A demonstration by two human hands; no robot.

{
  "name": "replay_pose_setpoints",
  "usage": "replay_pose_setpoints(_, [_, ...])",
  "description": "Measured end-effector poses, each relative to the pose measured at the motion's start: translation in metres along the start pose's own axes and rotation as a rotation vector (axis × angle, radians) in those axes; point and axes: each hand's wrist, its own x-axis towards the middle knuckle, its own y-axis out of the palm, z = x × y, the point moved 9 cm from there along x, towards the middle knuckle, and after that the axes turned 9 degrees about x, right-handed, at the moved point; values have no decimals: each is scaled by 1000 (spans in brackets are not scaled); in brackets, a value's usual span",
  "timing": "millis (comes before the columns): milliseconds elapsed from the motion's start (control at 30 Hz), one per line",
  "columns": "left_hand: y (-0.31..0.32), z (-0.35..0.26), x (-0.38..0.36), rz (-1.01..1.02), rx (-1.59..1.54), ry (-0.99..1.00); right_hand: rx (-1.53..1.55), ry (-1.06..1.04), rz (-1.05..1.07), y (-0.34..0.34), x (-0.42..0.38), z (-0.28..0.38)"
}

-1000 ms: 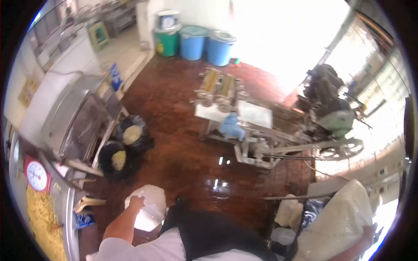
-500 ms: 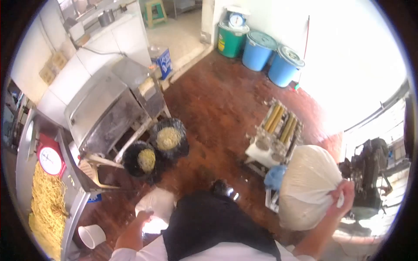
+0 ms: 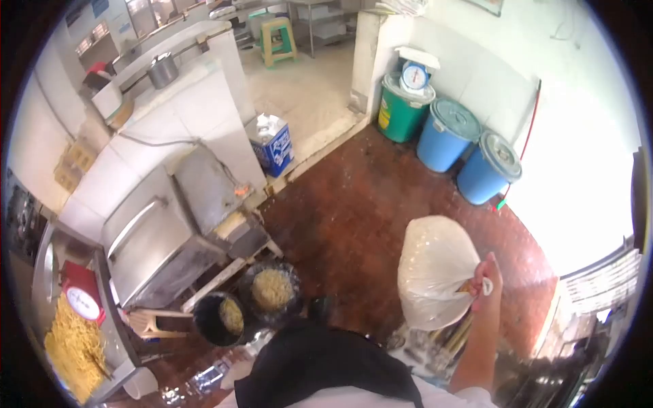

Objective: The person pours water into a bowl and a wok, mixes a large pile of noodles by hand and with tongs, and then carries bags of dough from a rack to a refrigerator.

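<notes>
My right hand (image 3: 486, 280) is closed around the gathered neck of a full, pale plastic bag (image 3: 437, 272). The bag hangs out in front of me on the right, over the reddish floor. Behind it and my forearm, a machine with brass-coloured rollers (image 3: 454, 336) is partly hidden. My left hand is out of sight. Low by my left side, part of another pale bag (image 3: 235, 372) shows beside my black apron (image 3: 326, 370); what holds it is hidden.
Two black-lined tubs (image 3: 273, 309) with noodles stand left. A metal tray (image 3: 122, 370) holds noodles and a red scale (image 3: 83, 299). A green bin (image 3: 401, 112) and blue bins (image 3: 449, 139) line the back wall. A blue box (image 3: 275, 153) sits by the step.
I have moved forward and my view has tilted up. The bag in my right hand has swung forward and inward, over the roller machine. My left hand has gone out of view.
</notes>
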Motion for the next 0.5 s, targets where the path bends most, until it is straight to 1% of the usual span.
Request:
replay_pose_setpoints(33, [-7, -37, 9, -20, -53, -11, 2, -15, 4, 10, 27, -2])
replay_pose_setpoints(100, [-25, -104, 20, -62, -141, -39, 5, 78, 3, 21, 75, -20])
replay_pose_setpoints(133, [-36, -133, 19, -88, -176, -52, 12, 109, 54, 34, 93, -24])
replay_pose_setpoints(167, [-56, -165, 18, -119, -204, -59, 21, 117, 42, 41, 111, -31])
replay_pose_setpoints(233, [-93, -226, 22, -185, -242, -64, -108, 131, 9, 52, 158, -43])
replay_pose_setpoints(267, [-112, -258, 23, -216, -253, -63, -166, 169, -45, 49, 185, -54])
replay_pose_setpoints(300, [-130, -283, 25, -255, -254, -67, -159, 239, -39, 50, 208, -64])
replay_pose_setpoints(367, [-160, -325, 31, -338, -238, -78, -187, 300, 0, 47, 249, -74])
replay_pose_setpoints(433, [-192, -386, 38, -409, -201, -72, -412, 348, -151, 28, 288, -78])
replay_pose_setpoints(467, [-208, -420, 43, -427, -160, -55, -472, 364, -135, 22, 302, -75])
replay_pose_setpoints(500, [-219, -453, 53, -425, -123, -28, -437, 382, -93, 24, 311, -65])
